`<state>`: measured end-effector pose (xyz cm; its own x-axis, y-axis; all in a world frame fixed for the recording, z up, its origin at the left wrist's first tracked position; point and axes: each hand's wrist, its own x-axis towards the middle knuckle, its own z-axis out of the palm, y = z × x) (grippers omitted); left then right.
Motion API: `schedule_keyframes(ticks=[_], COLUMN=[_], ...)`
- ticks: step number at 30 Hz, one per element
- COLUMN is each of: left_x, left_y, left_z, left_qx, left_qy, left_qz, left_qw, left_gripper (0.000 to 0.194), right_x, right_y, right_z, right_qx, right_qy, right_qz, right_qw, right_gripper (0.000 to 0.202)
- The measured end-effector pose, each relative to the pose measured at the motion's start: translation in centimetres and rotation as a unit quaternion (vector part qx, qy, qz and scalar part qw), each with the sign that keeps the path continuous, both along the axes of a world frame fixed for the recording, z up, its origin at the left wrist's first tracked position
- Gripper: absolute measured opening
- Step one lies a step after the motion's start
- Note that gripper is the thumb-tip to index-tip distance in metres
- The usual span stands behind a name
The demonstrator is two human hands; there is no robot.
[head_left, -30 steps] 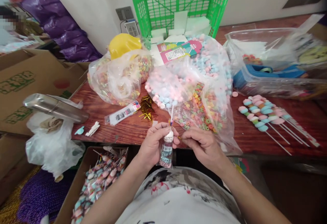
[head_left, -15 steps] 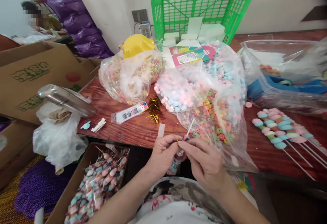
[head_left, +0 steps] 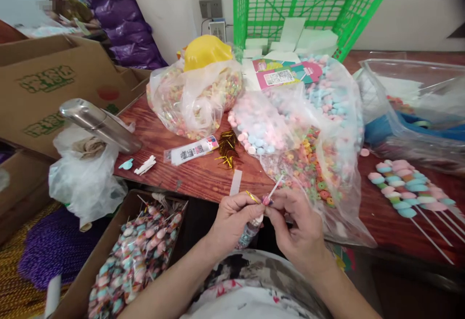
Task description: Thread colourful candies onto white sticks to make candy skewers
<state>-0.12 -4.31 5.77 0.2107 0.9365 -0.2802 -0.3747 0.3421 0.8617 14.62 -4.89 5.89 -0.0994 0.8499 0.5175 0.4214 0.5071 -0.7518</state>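
My left hand [head_left: 229,222] is closed in a pinch on a gold twist tie [head_left: 252,196], whose free end sticks up above the fingers. My right hand [head_left: 301,229] pinches the gathered neck of a wrapped marshmallow skewer [head_left: 247,236], close against the left fingertips. The skewer's white stick [head_left: 275,189] points up and right out of the neck. Its clear bag hangs below the hands, partly hidden by the left one. How far the tie goes round the neck is hidden by my fingers. More gold twist ties [head_left: 227,148] lie on the table beyond.
Unwrapped marshmallow skewers [head_left: 412,185] lie at the right. Bags of marshmallows [head_left: 267,127] and gummy rings [head_left: 192,101] fill the middle. Printed sleeves [head_left: 191,151] and a steel flask [head_left: 100,125] are left. A carton of wrapped skewers [head_left: 136,256] stands below. Someone sits far left.
The view has shifted, so the table's things appear a little further right. My fingers have shifted slightly at the bag's neck, and the gold tie's end shows more plainly.
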Motion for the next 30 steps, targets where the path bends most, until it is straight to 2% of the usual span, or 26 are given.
schedule_keyframes(ticks=[3,7,10,12,14,16,18,19,21,22,24,25,27,30], left_x=[-0.4,-0.8,-1.4,-2.0,-2.6,-3.2,-3.8,-4.1,-4.6,-4.9,-5.4,-5.6,-6.1,-6.5], left_y=[-0.5,-1.1,-0.9,-0.5,0.0,0.6,1.1,1.4,2.0,2.3,2.9,3.3,4.1,5.0], left_z=[-0.3,-0.5,-0.1,0.1,0.2,-0.2,-0.8,-1.2,-1.7,-1.8,-1.6,-1.3,-0.7,-0.1], left_qx=[0.025,0.069,0.109,0.124,0.085,-0.014,-0.120,-0.161,-0.206,-0.217,-0.226,-0.229,-0.232,-0.229], left_qy=[0.001,-0.015,0.002,0.024,0.021,-0.014,-0.058,-0.080,-0.118,-0.130,-0.135,-0.130,-0.114,-0.087], left_qz=[0.021,0.032,0.015,-0.013,-0.065,-0.131,-0.194,-0.224,-0.290,-0.326,-0.387,-0.412,-0.450,-0.478], left_qw=[0.999,0.997,0.994,0.992,0.994,0.991,0.972,0.958,0.927,0.911,0.884,0.872,0.855,0.844], left_gripper=[0.015,0.015,0.015,0.017,0.019,0.020,0.018,0.017,0.015,0.014,0.012,0.012,0.013,0.014], right_x=[-0.5,-0.5,0.0,0.5,0.9,1.1,0.9,0.8,0.5,0.3,0.0,-0.1,-0.5,-1.0], right_y=[-0.7,-1.1,-0.5,0.4,1.3,2.2,2.7,2.9,3.1,3.2,3.6,3.8,4.4,5.3], right_z=[-0.3,-0.4,-0.5,-0.5,-0.2,0.6,1.8,2.4,3.5,3.9,4.6,4.8,5.0,4.7], right_qx=[-0.057,-0.173,-0.245,-0.308,-0.349,-0.298,-0.145,-0.049,0.117,0.172,0.224,0.228,0.216,0.207], right_qy=[0.066,0.128,0.131,0.128,0.093,-0.004,-0.135,-0.192,-0.269,-0.289,-0.303,-0.301,-0.293,-0.293], right_qz=[0.001,0.056,0.123,0.183,0.247,0.296,0.322,0.330,0.354,0.371,0.406,0.420,0.440,0.452], right_qw=[0.996,0.975,0.953,0.925,0.899,0.908,0.926,0.923,0.888,0.866,0.833,0.825,0.821,0.816], right_gripper=[0.023,0.004,0.015,0.021,0.024,0.025,0.023,0.024,0.028,0.029,0.029,0.028,0.030,0.034])
